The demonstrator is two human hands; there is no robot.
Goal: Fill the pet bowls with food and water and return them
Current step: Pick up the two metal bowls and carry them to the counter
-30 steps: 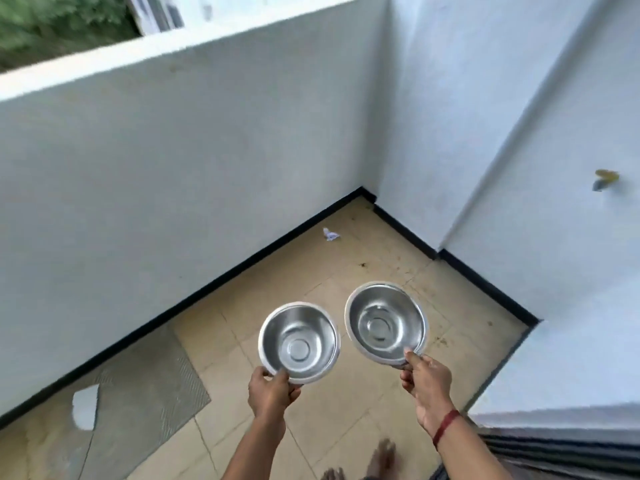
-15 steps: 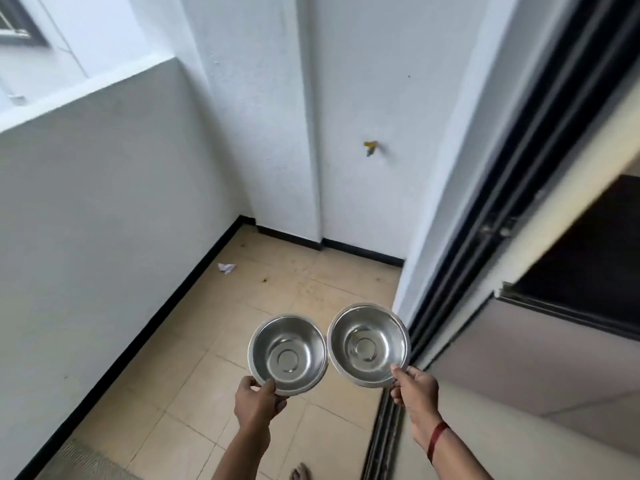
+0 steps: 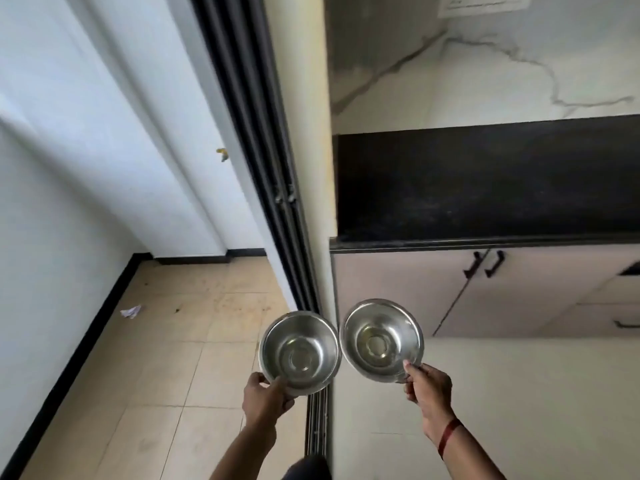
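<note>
**Two steel bowls held at the doorway**

A round, shiny stainless-steel bowl [image 3: 300, 353] is gripped at its near rim by the left hand [image 3: 265, 398], with the thumb laid over the rim and the rest curled beneath. A second round steel bowl [image 3: 381, 339] is pinched at its near rim by the fingers [image 3: 411, 371] of the right hand [image 3: 429, 386]. A red thread band [image 3: 448, 438] is worn on that wrist. Both bowls are held in the air, just beside each other, above the black sliding-door track [image 3: 317, 420]. A black stone counter [image 3: 485, 188] is seen beyond, over pale cabinet doors [image 3: 398, 289].
</note>
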